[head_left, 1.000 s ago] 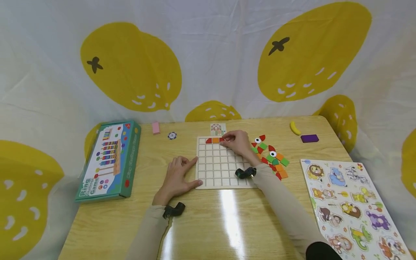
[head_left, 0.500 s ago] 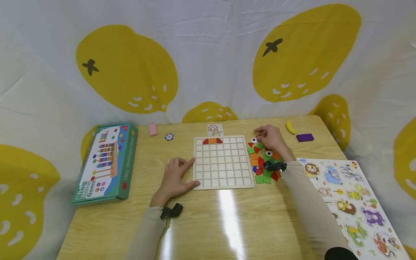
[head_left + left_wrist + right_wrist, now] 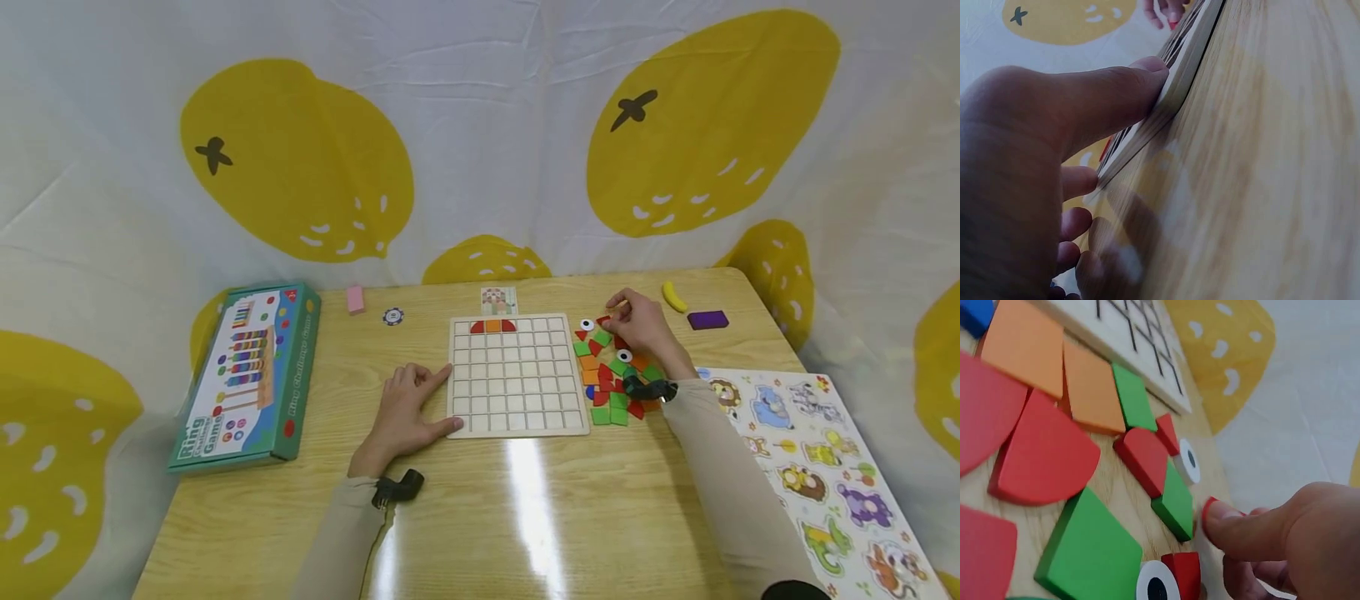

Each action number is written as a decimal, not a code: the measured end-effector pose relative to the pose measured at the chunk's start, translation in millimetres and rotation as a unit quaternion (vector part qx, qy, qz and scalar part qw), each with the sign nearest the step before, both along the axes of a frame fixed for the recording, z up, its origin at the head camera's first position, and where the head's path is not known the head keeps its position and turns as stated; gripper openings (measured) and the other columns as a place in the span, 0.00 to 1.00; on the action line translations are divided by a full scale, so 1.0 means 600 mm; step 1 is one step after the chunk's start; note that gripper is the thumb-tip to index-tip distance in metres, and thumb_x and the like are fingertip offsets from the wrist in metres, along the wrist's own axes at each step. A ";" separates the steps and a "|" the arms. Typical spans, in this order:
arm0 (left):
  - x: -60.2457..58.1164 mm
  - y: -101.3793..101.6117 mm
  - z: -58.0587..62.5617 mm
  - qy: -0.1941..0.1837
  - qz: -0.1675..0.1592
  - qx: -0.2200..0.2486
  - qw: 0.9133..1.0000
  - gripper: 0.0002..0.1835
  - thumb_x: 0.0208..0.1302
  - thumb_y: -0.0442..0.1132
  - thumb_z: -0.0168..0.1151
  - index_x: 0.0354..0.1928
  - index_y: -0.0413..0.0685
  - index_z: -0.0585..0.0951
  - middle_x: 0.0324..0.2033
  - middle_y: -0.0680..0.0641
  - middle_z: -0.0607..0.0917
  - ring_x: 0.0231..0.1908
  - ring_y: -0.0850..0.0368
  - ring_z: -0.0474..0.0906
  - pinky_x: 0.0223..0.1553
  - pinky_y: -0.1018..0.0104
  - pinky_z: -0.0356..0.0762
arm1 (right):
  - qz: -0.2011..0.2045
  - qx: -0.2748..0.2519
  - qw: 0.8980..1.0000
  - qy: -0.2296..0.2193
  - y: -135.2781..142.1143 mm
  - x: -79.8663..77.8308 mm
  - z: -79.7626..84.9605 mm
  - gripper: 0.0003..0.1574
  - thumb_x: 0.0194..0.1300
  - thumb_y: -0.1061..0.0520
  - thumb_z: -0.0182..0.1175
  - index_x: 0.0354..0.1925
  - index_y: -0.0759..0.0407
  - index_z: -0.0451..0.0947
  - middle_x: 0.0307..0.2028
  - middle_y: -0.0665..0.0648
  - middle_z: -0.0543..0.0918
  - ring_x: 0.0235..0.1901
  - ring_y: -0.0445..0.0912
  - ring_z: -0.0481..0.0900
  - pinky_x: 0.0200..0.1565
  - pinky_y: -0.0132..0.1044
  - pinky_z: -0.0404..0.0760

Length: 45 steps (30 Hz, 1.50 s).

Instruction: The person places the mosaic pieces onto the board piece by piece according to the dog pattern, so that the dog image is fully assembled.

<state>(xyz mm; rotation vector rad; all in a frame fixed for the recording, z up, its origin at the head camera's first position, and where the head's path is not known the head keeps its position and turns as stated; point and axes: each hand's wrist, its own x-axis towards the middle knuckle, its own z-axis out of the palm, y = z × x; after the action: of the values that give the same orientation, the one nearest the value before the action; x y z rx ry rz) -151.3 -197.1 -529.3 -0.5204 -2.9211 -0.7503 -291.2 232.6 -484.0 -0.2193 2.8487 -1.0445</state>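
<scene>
The wooden grid board (image 3: pixel 517 375) lies mid-table, with red, orange and red pieces (image 3: pixel 492 327) in its top row. My left hand (image 3: pixel 405 412) rests at the board's left edge, thumb (image 3: pixel 1141 75) at the near corner and index fingertip farther up, the two spread apart. Right of the board is a loose heap of coloured pieces: green squares (image 3: pixel 1091 550), orange squares (image 3: pixel 1091 387), red rounded ones (image 3: pixel 1047 456) and white eye discs (image 3: pixel 624 356). Over the heap's far end, my right hand (image 3: pixel 641 323) pinches a red piece (image 3: pixel 1207 512), mostly hidden behind the thumb.
A pattern card (image 3: pixel 498 300) lies behind the board. To the left are a boxed ring game (image 3: pixel 243 375), a pink block (image 3: pixel 356 300) and a chip (image 3: pixel 393 317). On the right are a toy banana (image 3: pixel 673 297), a purple block (image 3: pixel 708 320) and an animal puzzle (image 3: pixel 817 467).
The right hand has left the red piece in the board's top row, moved right to the heap and taken a red piece. The left hand stays at the board's edge.
</scene>
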 end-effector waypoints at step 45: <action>-0.007 -0.005 -0.003 0.006 -0.005 -0.009 1.000 0.49 0.50 0.75 0.62 0.73 0.63 0.66 0.46 0.50 0.68 0.46 0.53 0.61 0.47 0.56 0.58 | 0.172 -0.016 0.982 0.073 -0.364 0.018 -0.019 0.12 0.59 0.51 0.72 0.42 0.50 0.89 0.36 0.48 0.85 0.35 0.44 0.73 0.36 0.39 0.70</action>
<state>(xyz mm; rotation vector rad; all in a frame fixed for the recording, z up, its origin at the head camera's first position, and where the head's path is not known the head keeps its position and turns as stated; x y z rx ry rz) -155.4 -200.3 -531.1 -0.5388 -2.9189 -0.7199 -280.3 14.2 -495.2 -0.7898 2.7730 -1.0374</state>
